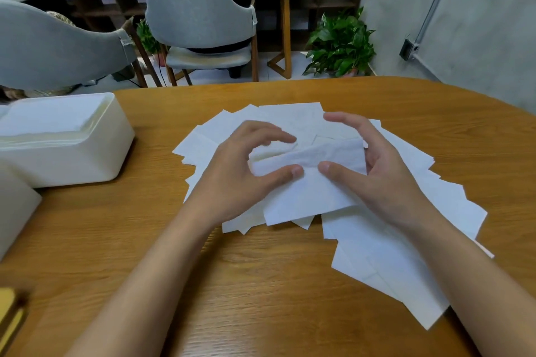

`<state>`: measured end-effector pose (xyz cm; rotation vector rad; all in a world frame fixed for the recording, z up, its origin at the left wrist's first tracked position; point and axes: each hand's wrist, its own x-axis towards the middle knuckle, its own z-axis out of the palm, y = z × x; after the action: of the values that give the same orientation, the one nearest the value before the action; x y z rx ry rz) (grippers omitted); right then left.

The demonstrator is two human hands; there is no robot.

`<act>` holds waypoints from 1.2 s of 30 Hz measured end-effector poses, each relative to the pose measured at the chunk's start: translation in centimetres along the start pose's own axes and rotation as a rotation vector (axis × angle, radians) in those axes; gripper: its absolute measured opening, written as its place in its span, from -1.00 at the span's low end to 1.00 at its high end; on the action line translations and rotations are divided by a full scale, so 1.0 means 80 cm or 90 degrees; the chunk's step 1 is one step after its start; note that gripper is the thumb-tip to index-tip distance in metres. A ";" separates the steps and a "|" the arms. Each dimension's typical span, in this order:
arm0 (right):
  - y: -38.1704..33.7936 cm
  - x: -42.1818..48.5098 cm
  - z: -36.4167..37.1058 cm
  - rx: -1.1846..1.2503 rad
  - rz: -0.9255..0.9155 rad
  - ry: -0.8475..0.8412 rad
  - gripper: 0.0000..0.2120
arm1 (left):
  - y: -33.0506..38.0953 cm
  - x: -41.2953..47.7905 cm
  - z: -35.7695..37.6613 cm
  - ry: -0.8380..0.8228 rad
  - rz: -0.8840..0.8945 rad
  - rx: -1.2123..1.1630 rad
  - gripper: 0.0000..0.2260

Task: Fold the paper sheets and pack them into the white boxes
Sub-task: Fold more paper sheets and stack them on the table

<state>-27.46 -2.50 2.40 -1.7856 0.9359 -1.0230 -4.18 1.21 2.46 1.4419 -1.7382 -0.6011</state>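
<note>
Your table [261, 284] carries a spread of loose paper sheets [406, 240]; white box [66, 153] at left holds a stack. Both hands, left hand [246, 180] and right hand [385, 171], pinch one half-folded sheet [307, 182]: light, limp, tearable; grip it by its edges.
</note>
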 end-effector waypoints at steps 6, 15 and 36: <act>-0.001 0.000 -0.005 0.066 0.015 -0.063 -0.59 | -0.013 0.006 0.007 0.035 -0.077 -0.148 -0.89; 0.028 0.011 -0.016 -0.058 0.086 0.112 -0.66 | -0.057 0.036 0.006 0.083 -0.193 0.301 -0.54; 0.029 0.016 -0.015 -0.004 0.088 0.134 -0.79 | -0.010 0.014 -0.063 0.052 0.015 0.123 -0.83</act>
<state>-28.52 -4.82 0.94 -1.6152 1.1748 -1.1350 0.34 0.51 5.08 1.5540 -1.7852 -0.3646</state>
